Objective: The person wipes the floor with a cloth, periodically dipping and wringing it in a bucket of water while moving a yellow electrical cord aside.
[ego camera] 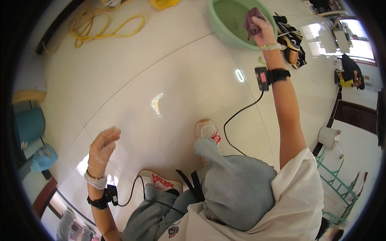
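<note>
My right hand [265, 34], in a clear disposable glove, grips a crumpled purple cloth [252, 23]. The cloth is over the right side of a light green plastic basin [221, 37] with water in it. My left hand [102, 149], also gloved, is held above the tiled floor at the left, thumb and fingers slightly bent, with nothing in it. Each wrist wears a black strap with a small box and a cable.
Several dark shoes [292, 49] lie right of the basin. A yellow hose [111, 34] is coiled at the upper left. A blue plastic jug [44, 158] stands at the left wall. Green metal racks [337, 180] and a person [351, 70] are on the right.
</note>
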Tool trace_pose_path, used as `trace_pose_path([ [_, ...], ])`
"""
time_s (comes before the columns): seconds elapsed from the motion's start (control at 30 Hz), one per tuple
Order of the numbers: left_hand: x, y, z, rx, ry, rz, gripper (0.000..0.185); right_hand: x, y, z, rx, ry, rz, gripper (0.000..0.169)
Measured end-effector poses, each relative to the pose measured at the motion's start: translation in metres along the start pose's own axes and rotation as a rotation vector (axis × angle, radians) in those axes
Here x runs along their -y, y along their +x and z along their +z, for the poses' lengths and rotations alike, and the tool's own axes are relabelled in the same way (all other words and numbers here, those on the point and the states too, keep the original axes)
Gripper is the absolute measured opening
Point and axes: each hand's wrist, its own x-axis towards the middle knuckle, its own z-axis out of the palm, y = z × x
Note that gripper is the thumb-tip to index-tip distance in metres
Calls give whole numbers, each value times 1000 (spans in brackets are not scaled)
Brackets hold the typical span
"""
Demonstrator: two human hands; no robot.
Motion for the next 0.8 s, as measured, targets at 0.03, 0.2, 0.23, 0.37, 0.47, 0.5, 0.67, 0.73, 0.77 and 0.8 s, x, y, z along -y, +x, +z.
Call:
trace_pose_path([
  [0.03,-5,-1,0,6,12,12,48,15,19,-11,-27,75,-6,33],
  [0.2,-9,6,7,18,-5,16,46,42,54,-60,-154,282,-23,26],
  [0.23,-8,7,7,15,-8,13,46,42,55,-60,-141,340,-19,26],
  [0.37,-9,4,6,30,8,-5,45,28,72,-50,-153,303,-49,37],
  [0.47,-9,7,9,28,12,-5,44,28,86,-67,-143,29,-56,29],
  [0.5,-8,7,10,27,11,1,44,28,89,-70,-162,-22,-30,26],
  [0.67,-2,9,5,25,-4,-10,37,27,82,-33,-542,-228,38,17],
  [0.73,-1,10,7,17,-28,-11,31,30,80,-19,-687,-269,-20,14],
  [0.77,-4,10,10,2,-36,-28,28,27,86,-21,-684,-257,-43,13],
  [0.8,-6,13,14,-4,-48,-42,25,27,91,-28,-687,-253,-71,13],
])
